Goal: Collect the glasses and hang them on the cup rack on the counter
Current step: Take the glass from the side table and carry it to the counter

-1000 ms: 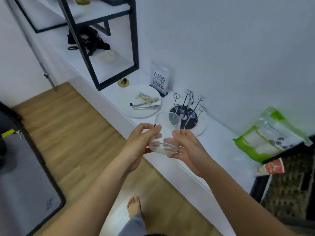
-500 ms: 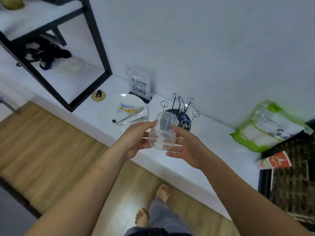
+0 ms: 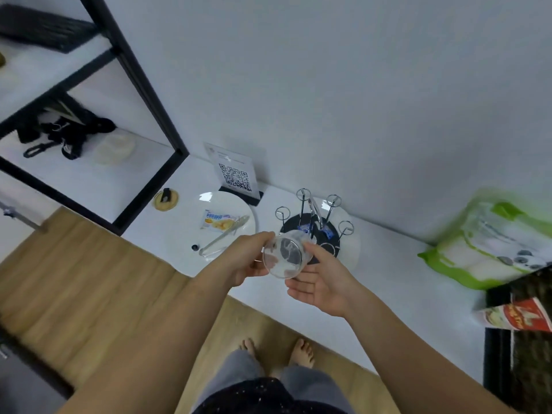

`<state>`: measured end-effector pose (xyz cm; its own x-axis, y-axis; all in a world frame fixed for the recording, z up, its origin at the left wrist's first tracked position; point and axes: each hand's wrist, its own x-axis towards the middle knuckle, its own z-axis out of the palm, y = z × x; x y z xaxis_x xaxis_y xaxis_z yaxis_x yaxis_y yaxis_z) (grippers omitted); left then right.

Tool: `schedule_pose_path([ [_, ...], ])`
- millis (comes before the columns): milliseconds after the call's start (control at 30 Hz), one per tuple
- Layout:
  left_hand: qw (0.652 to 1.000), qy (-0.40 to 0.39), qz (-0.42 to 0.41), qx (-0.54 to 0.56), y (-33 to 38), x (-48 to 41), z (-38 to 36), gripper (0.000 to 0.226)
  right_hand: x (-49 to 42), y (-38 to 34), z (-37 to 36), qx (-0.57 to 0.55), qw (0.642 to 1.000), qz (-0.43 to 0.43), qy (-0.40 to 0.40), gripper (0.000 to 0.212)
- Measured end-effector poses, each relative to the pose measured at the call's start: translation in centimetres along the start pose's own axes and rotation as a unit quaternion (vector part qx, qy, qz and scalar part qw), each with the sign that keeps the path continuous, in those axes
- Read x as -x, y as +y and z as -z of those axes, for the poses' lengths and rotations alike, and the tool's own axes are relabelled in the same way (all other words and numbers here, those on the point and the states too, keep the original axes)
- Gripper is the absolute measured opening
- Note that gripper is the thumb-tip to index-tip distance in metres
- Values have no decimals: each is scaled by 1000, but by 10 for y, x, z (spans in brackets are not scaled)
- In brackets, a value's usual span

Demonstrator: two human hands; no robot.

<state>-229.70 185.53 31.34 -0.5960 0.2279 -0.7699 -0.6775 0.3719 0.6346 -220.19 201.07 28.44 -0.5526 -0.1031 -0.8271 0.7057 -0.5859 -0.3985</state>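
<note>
Head: glass [image 3: 285, 256] in left hand [image 3: 245, 258]

The glass [image 3: 283, 254] has tipped over. A second ago its mouth pointed up; now its base faces the camera and its mouth points at the cup rack [image 3: 324, 234], overlapping the near prongs at frame centre. The right hand [image 3: 322, 285] has loosened, its fingers [image 3: 300, 291] spread under the glass. The view has swung, bringing both feet [image 3: 301, 352] into the bottom.

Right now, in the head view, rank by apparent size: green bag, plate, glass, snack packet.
1. green bag
2. plate
3. glass, enlarged by nearness to the camera
4. snack packet
</note>
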Motion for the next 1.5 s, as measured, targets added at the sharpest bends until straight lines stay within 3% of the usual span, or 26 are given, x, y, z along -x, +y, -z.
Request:
schedule_pose_path([
  [367,998,-23,24,-57,19,-53,-4,24,-24,-6,2,-6,998,-38,48,70],
  [667,995,-38,52,-83,14,-84,-1,46,-49,-3,-9,-37,993,-46,102,66],
  [1100,992,-81,70,-61,6,-108,-4,25,-78,4,-5,-81,982,-68,154,63],
  [1500,988,-63,55,-129,1,-118,-9,55,-83,4,-4,-75,978,-76,178,65],
])
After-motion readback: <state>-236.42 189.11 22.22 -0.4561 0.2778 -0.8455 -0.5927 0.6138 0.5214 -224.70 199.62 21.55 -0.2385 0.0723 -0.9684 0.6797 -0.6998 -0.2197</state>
